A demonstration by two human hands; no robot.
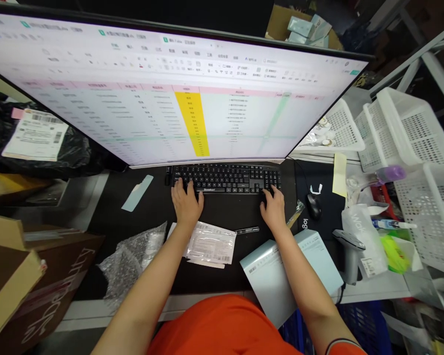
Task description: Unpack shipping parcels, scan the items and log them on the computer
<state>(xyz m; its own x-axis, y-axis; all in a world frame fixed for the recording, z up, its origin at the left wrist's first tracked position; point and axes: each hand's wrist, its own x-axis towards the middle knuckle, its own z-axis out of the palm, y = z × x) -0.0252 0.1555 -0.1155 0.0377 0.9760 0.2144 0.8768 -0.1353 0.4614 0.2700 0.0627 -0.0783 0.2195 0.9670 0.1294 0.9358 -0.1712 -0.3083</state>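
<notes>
A black keyboard (222, 177) lies just below a large monitor (151, 108) that shows a spreadsheet with one yellow column. My left hand (187, 199) rests with spread fingers on the keyboard's left end. At the other end, my right hand (274, 209) touches the keys around the number pad, fingers apart. Neither hand holds anything. Beneath my left wrist lies a white printed packet (210, 244), with a dark pen (247, 230) beside it. My right forearm passes over a pale blue box (270, 281).
To the right are a black mouse (314, 206), a barcode scanner (350, 254) and white perforated baskets (422, 133). Bubble wrap (133, 251) lies at the left, near an open cardboard box (55, 276). A black labelled parcel (74, 148) sits beside the monitor.
</notes>
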